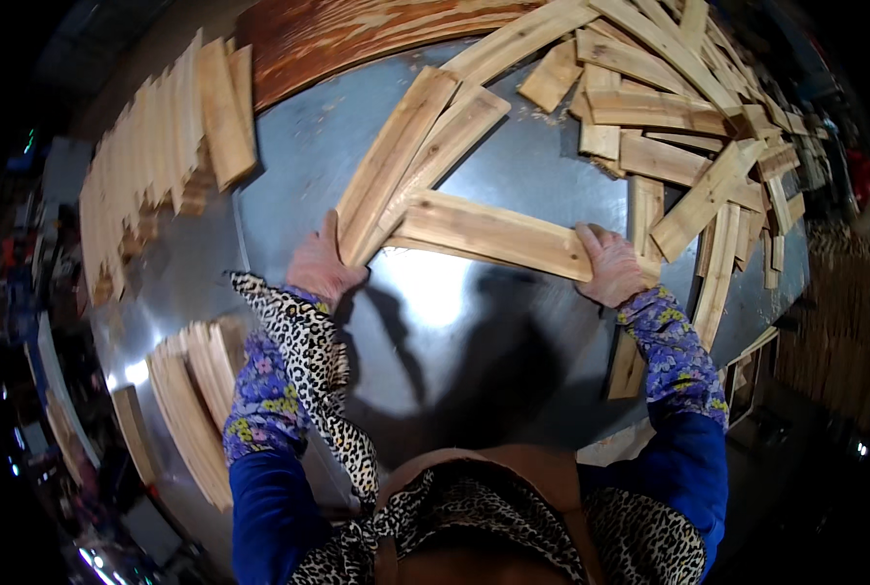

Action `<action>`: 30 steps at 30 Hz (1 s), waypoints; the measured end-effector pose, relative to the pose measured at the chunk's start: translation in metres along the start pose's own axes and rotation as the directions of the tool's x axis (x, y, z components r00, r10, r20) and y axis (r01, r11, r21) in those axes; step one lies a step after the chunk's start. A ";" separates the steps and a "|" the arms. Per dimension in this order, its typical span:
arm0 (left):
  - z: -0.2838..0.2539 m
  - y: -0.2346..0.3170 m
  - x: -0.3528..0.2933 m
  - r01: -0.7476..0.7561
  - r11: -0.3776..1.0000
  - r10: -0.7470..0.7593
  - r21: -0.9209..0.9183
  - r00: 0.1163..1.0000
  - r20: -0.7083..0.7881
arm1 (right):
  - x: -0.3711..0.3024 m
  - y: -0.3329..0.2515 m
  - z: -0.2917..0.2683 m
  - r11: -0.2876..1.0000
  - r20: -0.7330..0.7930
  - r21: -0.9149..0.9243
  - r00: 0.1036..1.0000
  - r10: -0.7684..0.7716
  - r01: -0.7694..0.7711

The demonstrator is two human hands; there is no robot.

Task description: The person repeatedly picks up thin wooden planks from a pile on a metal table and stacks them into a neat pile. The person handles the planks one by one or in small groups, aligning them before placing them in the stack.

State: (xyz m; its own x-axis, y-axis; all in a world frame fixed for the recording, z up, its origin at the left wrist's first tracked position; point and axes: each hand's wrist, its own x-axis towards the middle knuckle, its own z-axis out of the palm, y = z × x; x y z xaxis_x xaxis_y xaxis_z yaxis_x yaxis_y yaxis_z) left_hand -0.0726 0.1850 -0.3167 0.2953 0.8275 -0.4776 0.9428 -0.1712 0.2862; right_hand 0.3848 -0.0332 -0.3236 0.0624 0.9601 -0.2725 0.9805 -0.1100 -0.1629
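Observation:
My right hand (pixel 612 265) grips the right end of a pale wooden board (pixel 498 234) that lies crosswise in front of me, its thumb on top. A second board edge shows just beneath it. My left hand (pixel 326 263) closes around the near end of a long wooden board (pixel 399 161) that slants away toward the far side, thumb along its left edge and the other fingers mostly hidden. Another slanting board (pixel 454 141) lies against its right side. The left end of the crosswise board meets these slanting boards.
Loose boards pile up on the metal table (pixel 308 146) at the far right (pixel 669 107). A row of stacked boards (pixel 147 156) stands far left, and a smaller stack (pixel 189 400) near left. A reddish-brown wood panel (pixel 347 39) borders the far edge.

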 end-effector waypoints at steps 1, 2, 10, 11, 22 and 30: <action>0.011 -0.013 -0.029 0.017 0.995 -0.014 -0.095 1.000 0.026 | -0.009 0.001 0.000 1.000 0.041 -0.015 0.999 0.013 -0.013; 0.023 -0.033 -0.056 0.025 0.970 -0.016 -0.242 0.999 0.039 | -0.018 0.003 0.000 0.999 0.083 -0.032 0.996 0.028 -0.025; 0.103 -0.052 -0.214 0.399 -0.321 0.046 -0.859 0.913 0.406 | -0.065 -0.052 0.009 0.826 0.378 0.537 0.924 -0.055 -0.171; 0.111 -0.034 -0.218 0.366 -0.290 0.014 -0.884 0.925 0.379 | -0.063 -0.070 0.042 0.717 0.353 0.668 0.933 -0.070 -0.199; 0.160 0.001 -0.276 0.023 -0.042 -0.247 -0.999 0.968 0.032 | -0.092 -0.272 0.118 -0.607 0.553 0.609 0.822 -0.135 -0.510; 0.208 -0.068 -0.324 0.153 -0.870 0.031 -0.469 0.966 0.257 | -0.103 -0.361 0.095 -0.256 0.598 0.747 0.788 -0.146 -0.614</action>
State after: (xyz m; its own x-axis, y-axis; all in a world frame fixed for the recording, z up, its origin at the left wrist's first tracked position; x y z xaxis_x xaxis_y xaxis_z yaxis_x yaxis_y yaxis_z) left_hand -0.2003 -0.1828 -0.3545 0.3543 0.6564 -0.6660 -0.8478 0.5260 0.0674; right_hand 0.0068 -0.1168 -0.3266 -0.2053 0.6190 -0.7581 -0.4284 -0.7533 -0.4990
